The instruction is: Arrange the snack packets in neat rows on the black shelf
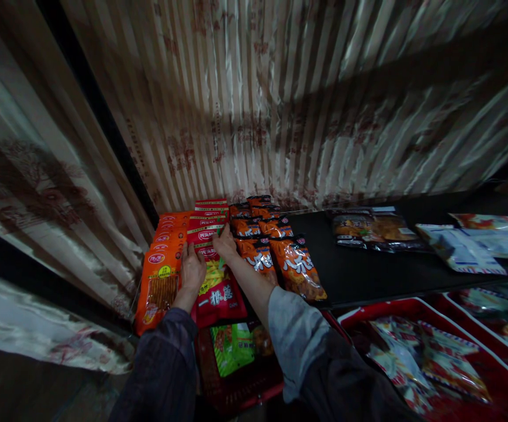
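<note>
Overlapping red snack bags lie in a row on the black shelf, their upper ends toward the curtain. My left hand rests at the left side of this row, fingers stretched out and touching the bags. On the row's right side lies my right hand, its thumb and forefinger apart against the red packaging. Orange packets of stick-shaped snacks overlap just left of my left hand. Orange-and-black snack bags stand in two columns to the right, partly hidden by my right forearm.
Farther right on the black shelf lie a dark snack pack and white packages. Below are a red crate with a green bag and red-lined bins with more packets. A pleated curtain and dark post border the shelf.
</note>
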`<action>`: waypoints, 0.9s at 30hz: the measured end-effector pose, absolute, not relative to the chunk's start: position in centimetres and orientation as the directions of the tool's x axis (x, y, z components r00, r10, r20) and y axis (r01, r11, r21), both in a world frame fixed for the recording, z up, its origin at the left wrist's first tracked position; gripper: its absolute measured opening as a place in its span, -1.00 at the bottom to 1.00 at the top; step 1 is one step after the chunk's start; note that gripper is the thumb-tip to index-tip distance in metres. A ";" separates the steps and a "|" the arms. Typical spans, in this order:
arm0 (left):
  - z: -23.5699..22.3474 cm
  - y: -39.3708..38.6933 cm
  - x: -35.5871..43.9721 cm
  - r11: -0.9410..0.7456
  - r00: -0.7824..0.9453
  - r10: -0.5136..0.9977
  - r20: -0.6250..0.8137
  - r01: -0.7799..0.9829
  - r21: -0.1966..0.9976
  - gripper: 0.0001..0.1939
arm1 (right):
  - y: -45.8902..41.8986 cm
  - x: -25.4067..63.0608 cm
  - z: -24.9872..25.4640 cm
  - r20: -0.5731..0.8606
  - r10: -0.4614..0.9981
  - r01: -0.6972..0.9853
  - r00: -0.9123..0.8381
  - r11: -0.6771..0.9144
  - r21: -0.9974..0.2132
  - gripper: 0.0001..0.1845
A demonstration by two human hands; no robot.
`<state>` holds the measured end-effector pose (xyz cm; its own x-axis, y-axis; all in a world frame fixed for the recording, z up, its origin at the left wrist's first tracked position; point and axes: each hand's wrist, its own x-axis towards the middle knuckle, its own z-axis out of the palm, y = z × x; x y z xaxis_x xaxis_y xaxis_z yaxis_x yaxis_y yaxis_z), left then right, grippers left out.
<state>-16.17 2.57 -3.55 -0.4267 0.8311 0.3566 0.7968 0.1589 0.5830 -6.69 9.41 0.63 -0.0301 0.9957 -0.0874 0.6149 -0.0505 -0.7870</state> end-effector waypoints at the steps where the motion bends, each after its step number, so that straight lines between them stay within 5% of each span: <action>1: -3.5 2.6 -16.2 0.161 -0.428 0.832 0.353 0.795 0.584 -0.57 | 9.6 -6.7 0.6 -0.097 0.995 0.611 -0.024 -0.062 -0.789 -0.33; 14: -3.5 2.5 -16.0 0.133 -0.441 0.814 0.378 0.775 0.618 -0.56 | 13.4 -7.5 -0.2 -0.112 0.992 0.447 0.051 -0.123 -0.886 -0.41; 27: -3.2 2.5 -15.8 0.149 -0.437 0.825 0.358 0.779 0.609 -0.56 | 13.8 -7.1 -0.1 -0.109 0.994 0.481 0.015 -0.102 -0.871 -0.48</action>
